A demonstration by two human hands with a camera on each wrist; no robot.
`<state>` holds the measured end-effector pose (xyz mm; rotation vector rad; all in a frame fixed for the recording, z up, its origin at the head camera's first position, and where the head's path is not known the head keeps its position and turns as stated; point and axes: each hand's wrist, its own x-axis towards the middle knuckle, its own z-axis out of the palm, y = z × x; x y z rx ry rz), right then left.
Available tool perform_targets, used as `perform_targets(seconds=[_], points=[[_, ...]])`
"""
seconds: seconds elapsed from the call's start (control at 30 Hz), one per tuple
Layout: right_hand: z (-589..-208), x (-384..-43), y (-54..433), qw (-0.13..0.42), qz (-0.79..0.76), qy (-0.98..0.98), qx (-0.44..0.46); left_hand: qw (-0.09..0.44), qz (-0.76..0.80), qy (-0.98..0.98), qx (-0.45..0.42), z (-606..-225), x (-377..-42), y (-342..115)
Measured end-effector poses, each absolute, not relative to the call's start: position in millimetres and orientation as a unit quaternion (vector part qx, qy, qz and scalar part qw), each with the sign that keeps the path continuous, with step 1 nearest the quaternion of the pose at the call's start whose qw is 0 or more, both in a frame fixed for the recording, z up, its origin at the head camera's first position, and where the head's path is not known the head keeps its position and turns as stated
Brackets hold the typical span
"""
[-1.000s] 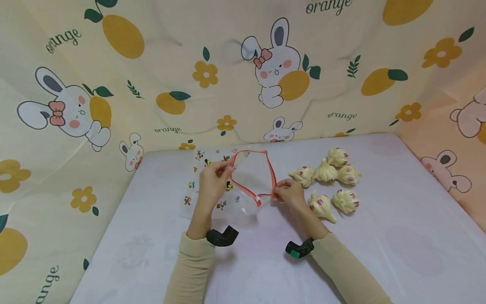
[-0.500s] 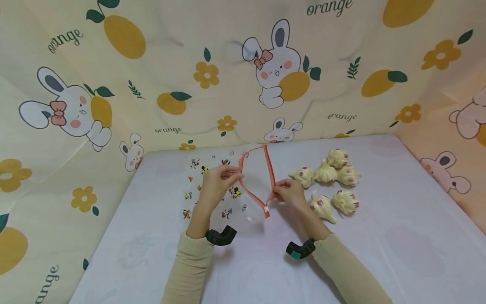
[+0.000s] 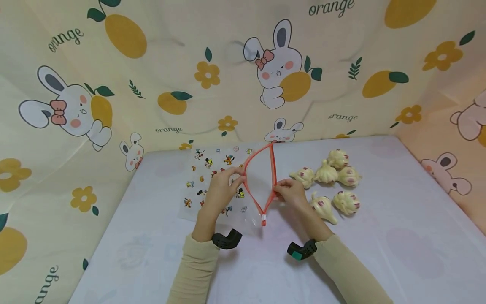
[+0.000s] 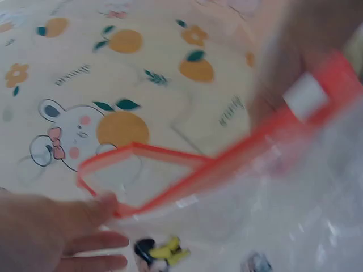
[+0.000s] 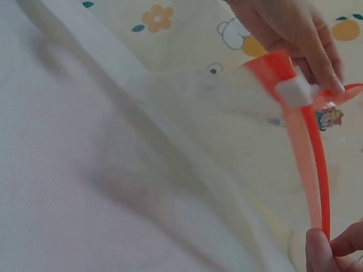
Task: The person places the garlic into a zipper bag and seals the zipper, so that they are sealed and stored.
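Note:
A clear plastic zipper bag (image 3: 218,154) printed with small cartoon figures lies toward the table's middle, its red-edged mouth spread wide to the right. My left hand (image 3: 224,185) pinches the left side of that red rim between thumb and fingers. On the opposite side, my right hand (image 3: 291,191) pinches the other edge. The white slider (image 5: 296,92) sits at the near end of the zipper, large in the right wrist view. Just beyond the right hand lie several garlic bulbs (image 3: 325,172), the closest one (image 3: 322,207) beside the wrist.
A pale cloth covers the table (image 3: 144,253). Behind it and along both sides hangs a cream curtain (image 3: 228,50) with rabbits, oranges and flowers. Black cameras (image 3: 227,239) are strapped at both wrists, over beige sleeves.
The left hand has shifted right and slightly nearer, carrying its side of the rim. The bag mouth has turned and narrowed to a pointed oval, its slider end lower. The right hand has barely moved.

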<state>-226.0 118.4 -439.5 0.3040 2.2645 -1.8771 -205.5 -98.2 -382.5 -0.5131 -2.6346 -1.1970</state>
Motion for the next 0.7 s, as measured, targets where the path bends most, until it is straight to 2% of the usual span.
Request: perform_targets(seconds=[0.1,0.33,0.4,0.6,0.7], points=[[-440,-227,120,0.097,-0.640,0.756,0.102,0.140,-0.377,-0.901,-0.164,-384,-206,-95],[-437,-227,123,0.107,-0.668,0.728,0.112,0.194,-0.481,-0.845,-0.131,-385,-211,-101],[-437,-227,123,0.108,-0.671,0.725,0.115,0.181,-0.499,-0.837,-0.130,-385,-212,-103],[-436,-228,124,0.107,-0.676,0.720,0.111,0.090,-0.517,-0.835,-0.169,-385,-214,-108],[-436,-227,126,0.109,-0.677,0.719,0.111,0.078,-0.513,-0.839,-0.167,-385,-215,-109]])
